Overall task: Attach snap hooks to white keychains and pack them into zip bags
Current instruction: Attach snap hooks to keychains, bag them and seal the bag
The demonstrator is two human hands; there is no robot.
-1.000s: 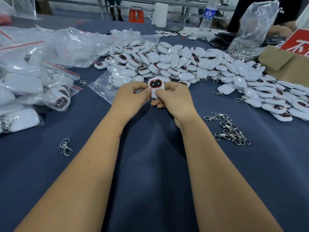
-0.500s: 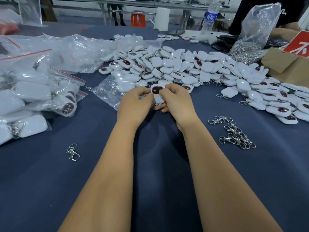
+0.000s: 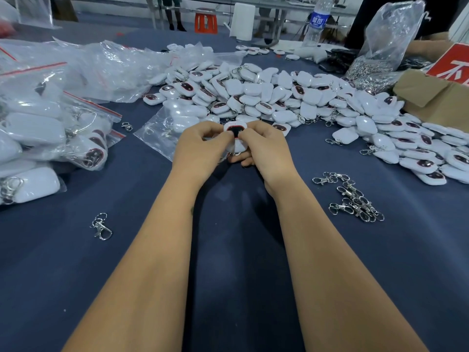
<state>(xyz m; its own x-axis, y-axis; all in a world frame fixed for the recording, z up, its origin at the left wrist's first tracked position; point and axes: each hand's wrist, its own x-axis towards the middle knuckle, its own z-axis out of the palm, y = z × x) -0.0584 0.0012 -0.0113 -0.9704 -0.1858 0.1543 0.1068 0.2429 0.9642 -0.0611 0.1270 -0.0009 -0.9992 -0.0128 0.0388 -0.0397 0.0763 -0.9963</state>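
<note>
Broadly, my dark blue worktop (image 3: 228, 250) spreads under everything, my two bare forearms reaching across it toward twelve o'clock. At twelve to two o'clock lies the big heap of white keychains (image 3: 291, 97), some face up with dark red-rimmed windows, several already carrying metal clips. At nine to ten o'clock sit the filled zip bags (image 3: 50, 133) with red seal strips, packed with white pieces, and behind them loose clear plastic sheeting (image 3: 101, 64). One flat zip bag (image 3: 165, 128) lies just left of my hands, touching the heap's near edge. At two o'clock a cardboard box (image 3: 431, 95) stands beside a clear bag of metal hooks (image 3: 385, 41), with a water bottle (image 3: 316, 21) farther back.

At three o'clock, well apart from my hands, a small cluster of snap hooks (image 3: 355, 199) rests on the cloth. A single snap hook (image 3: 101, 227) lies alone at eight o'clock.

Dead centre, my left hand (image 3: 200, 146) and right hand (image 3: 266, 148) meet around one white keychain (image 3: 236, 138), its dark window facing up. Both sets of fingers curl and pinch its edges, thumbs pressed on top. Below it a bit of metal peeks out; I cannot tell whether it is attached.
</note>
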